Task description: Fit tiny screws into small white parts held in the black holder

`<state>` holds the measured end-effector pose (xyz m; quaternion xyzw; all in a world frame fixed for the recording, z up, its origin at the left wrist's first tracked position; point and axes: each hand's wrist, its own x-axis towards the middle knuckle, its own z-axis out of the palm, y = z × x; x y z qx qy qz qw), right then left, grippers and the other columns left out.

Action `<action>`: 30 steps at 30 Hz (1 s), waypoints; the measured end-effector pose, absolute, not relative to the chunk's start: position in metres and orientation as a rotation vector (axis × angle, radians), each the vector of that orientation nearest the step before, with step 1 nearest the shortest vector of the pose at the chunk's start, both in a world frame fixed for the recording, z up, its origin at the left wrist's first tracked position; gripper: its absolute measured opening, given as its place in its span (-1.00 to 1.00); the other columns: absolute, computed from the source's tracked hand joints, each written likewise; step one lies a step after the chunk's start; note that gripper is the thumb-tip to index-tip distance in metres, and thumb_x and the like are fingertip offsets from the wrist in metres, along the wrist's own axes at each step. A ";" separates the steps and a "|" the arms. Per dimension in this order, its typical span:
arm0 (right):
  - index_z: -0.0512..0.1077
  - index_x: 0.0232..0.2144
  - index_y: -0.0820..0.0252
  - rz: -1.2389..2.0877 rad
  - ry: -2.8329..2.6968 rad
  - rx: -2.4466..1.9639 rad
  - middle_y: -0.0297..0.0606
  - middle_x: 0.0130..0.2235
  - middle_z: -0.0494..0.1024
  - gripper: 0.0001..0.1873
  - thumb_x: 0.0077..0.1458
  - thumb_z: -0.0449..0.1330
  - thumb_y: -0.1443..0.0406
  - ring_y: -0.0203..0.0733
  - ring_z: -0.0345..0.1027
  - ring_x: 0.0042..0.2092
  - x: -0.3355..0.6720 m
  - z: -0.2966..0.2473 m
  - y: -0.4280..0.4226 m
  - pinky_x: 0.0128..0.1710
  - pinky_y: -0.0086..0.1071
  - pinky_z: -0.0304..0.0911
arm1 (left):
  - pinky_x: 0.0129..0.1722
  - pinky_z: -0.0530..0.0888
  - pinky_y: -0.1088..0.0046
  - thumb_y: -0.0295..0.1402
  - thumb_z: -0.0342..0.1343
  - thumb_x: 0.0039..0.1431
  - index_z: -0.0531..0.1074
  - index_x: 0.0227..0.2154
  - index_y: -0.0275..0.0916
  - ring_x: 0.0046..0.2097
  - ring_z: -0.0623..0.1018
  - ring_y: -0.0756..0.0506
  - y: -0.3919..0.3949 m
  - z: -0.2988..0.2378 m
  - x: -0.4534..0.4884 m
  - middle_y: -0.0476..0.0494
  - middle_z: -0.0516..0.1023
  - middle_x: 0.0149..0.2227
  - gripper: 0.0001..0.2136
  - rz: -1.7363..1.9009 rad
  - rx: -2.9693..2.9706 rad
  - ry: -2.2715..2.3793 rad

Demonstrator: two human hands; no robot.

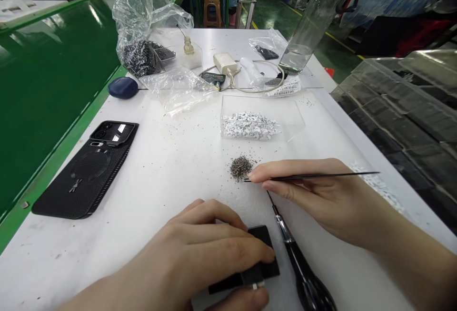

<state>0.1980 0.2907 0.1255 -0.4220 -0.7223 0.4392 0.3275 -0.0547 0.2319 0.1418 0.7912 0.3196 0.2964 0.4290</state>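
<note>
Black tweezers [314,176] are pinched in my right hand [321,197], their tips at the lower edge of a small pile of tiny metal pieces [241,167]. My left hand [210,249] is closed on a black block [266,239] at the front of the table, its fingers over the top and the thumb at the near side. A small white and metallic piece [257,284] shows between thumb and fingers. Between my hands lies a black-handled screwdriver [302,268], its thin tip toward the pile. Beyond the pile, a clear tray [289,111] holds many small white parts [250,125].
A black-cased phone [85,168] and a dark blue case [123,87] lie at left. Plastic bags, a small glass bottle [188,45], a white charger [224,63] and a water bottle [307,25] stand at the back. Clear bins [403,87] flank the right edge.
</note>
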 end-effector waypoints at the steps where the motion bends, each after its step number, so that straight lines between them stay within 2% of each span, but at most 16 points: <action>1: 0.76 -0.12 -0.23 1.146 -1.891 -1.107 -0.63 -0.05 0.84 -0.87 0.34 0.44 0.20 -0.35 0.75 0.03 0.198 0.125 0.291 0.11 -0.68 0.54 | 0.14 0.62 0.59 -0.48 0.37 0.36 0.65 0.06 -0.20 -0.04 0.69 -0.03 0.232 0.142 -0.055 0.03 0.79 -0.14 -0.75 0.732 1.980 0.805; 5: 0.75 -0.13 -0.26 1.143 -1.888 -1.121 -0.65 -0.06 0.84 -0.88 0.34 0.44 0.19 -0.35 0.75 0.02 0.198 0.124 0.290 0.09 -0.67 0.55 | 0.10 0.64 0.58 -0.52 0.35 0.35 0.66 -0.01 -0.23 -0.09 0.71 -0.03 0.232 0.143 -0.056 0.00 0.79 -0.19 -0.80 0.738 1.995 0.793; 9: 0.75 -0.15 -0.21 1.056 -1.916 -1.117 -0.62 -0.08 0.84 -0.89 0.36 0.42 0.21 -0.35 0.75 -0.01 0.197 0.126 0.291 0.03 -0.67 0.57 | 0.10 0.65 0.59 -0.52 0.34 0.36 0.64 0.04 -0.25 -0.08 0.71 -0.04 0.232 0.146 -0.057 -0.01 0.80 -0.17 -0.76 0.748 2.022 0.821; 15: 0.71 -0.16 -0.03 0.861 -1.875 -1.021 -0.50 -0.16 0.83 -0.95 0.36 0.42 0.27 -0.38 0.72 -0.13 0.198 0.144 0.289 -0.09 -0.66 0.56 | 0.16 0.61 0.55 -0.57 0.21 0.40 0.53 0.21 -0.13 -0.02 0.67 -0.04 0.225 0.136 -0.057 0.04 0.76 -0.13 -0.61 0.832 2.079 0.809; 18: 0.69 -0.16 0.00 0.947 -1.831 -0.879 -0.44 -0.15 0.81 -0.95 0.39 0.40 0.29 -0.30 0.73 -0.11 0.201 0.152 0.283 -0.02 -0.53 0.60 | 0.14 0.60 0.55 -0.57 0.19 0.43 0.50 0.24 -0.04 0.01 0.65 -0.04 0.223 0.134 -0.058 0.04 0.75 -0.10 -0.58 0.818 2.089 0.867; 21: 0.66 -0.11 -0.01 1.161 -1.843 -0.710 -0.40 -0.14 0.79 -0.92 0.43 0.36 0.30 -0.18 0.73 -0.06 0.205 0.156 0.276 0.04 -0.32 0.63 | 0.07 0.63 0.50 -0.56 0.18 0.43 0.55 0.16 -0.08 0.00 0.64 -0.08 0.223 0.139 -0.057 -0.04 0.74 -0.07 -0.65 0.788 2.064 0.876; 24: 0.65 -0.05 0.02 1.354 -1.879 -0.600 -0.33 -0.11 0.77 -0.87 0.41 0.37 0.35 -0.11 0.73 -0.04 0.205 0.156 0.271 0.03 -0.24 0.64 | 0.05 0.65 0.39 -0.59 0.13 0.42 0.56 -0.03 -0.19 -0.25 0.61 -0.06 0.224 0.144 -0.055 -0.05 0.68 -0.25 -0.78 0.773 2.044 0.836; 26: 0.65 -0.02 0.05 1.408 -1.898 -0.553 -0.28 -0.08 0.77 -0.83 0.39 0.37 0.39 -0.09 0.72 -0.01 0.204 0.155 0.269 0.04 -0.25 0.63 | 0.06 0.64 0.37 -0.61 0.09 0.42 0.55 -0.08 -0.21 -0.35 0.56 -0.03 0.225 0.146 -0.053 -0.01 0.64 -0.32 -0.79 0.772 2.031 0.812; 30: 0.63 0.00 0.05 1.439 -1.935 -0.531 -0.24 -0.07 0.75 -0.81 0.41 0.34 0.40 -0.09 0.71 0.01 0.202 0.152 0.267 0.05 -0.25 0.62 | 0.06 0.65 0.36 -0.60 0.08 0.43 0.56 -0.08 -0.24 -0.20 0.67 -0.10 0.226 0.150 -0.052 -0.05 0.65 -0.33 -0.79 0.744 2.044 0.820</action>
